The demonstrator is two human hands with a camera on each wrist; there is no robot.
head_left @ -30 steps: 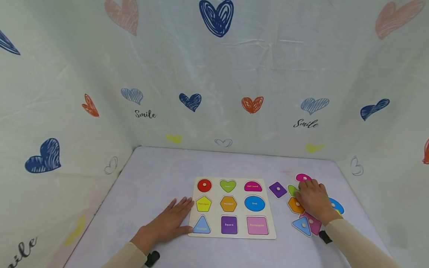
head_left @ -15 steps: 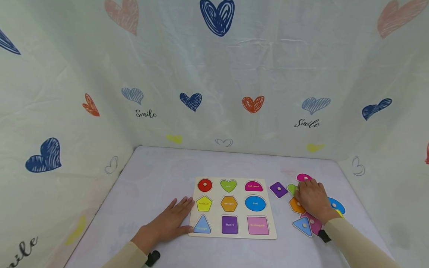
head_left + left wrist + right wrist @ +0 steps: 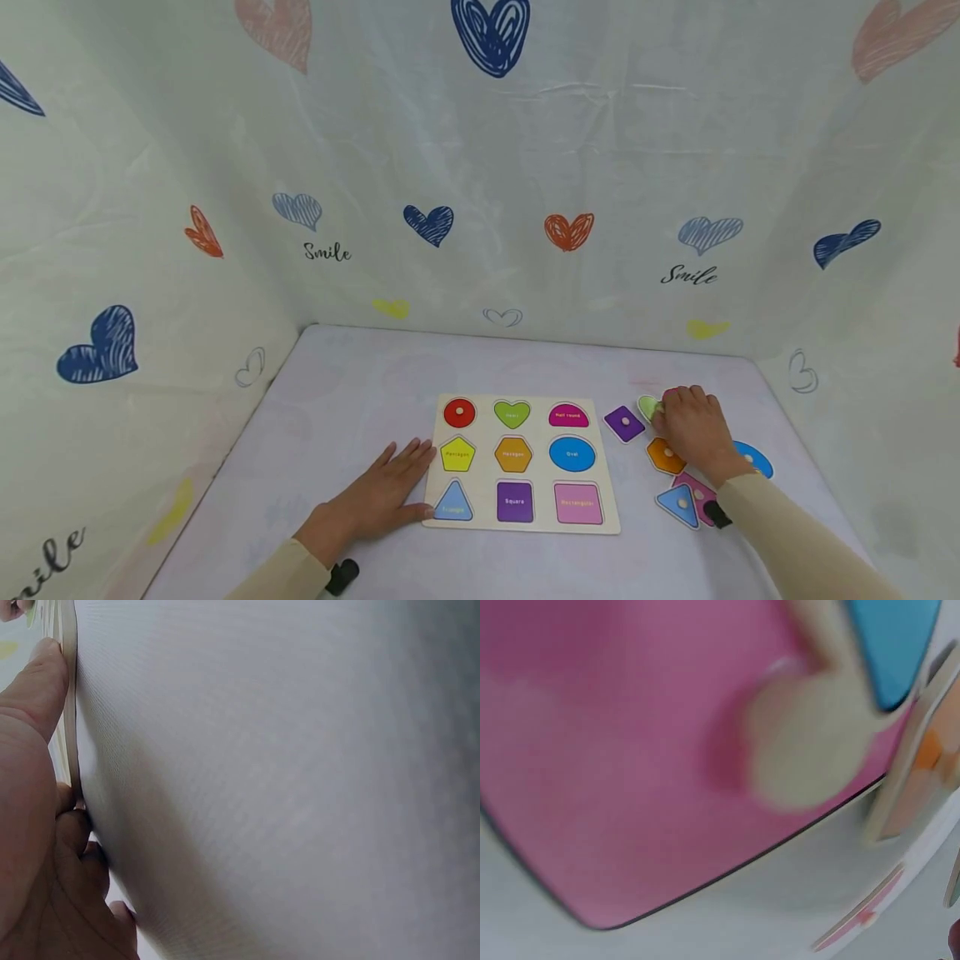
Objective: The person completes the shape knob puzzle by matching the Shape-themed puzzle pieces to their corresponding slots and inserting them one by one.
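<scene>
My left hand (image 3: 378, 496) rests flat beside the wooden shape puzzle board (image 3: 480, 467), its fingertips and thumb touching the left edge. The left wrist view shows the thumb (image 3: 37, 686) against the board's edge. At the right, my right hand (image 3: 697, 429) pinches the green heart puzzle piece (image 3: 648, 407), slightly tilted; its grip is partly hidden by the hand. Beneath and around that hand lie the orange hexagon (image 3: 663, 456), blue triangle (image 3: 677, 505) and blue oval (image 3: 754, 458). The pink rectangle piece (image 3: 630, 787) with its knob fills the right wrist view.
A purple square piece (image 3: 624, 424) lies between the board and the right hand. The red circle piece (image 3: 459, 412) sits in the board's top left recess. A heart-printed cloth (image 3: 495, 167) hangs behind and beside the white table (image 3: 360, 375).
My right hand has moved slightly up and away, and the green heart has come with it, off the orange hexagon. The half-round piece is now mostly covered. My left hand stays put.
</scene>
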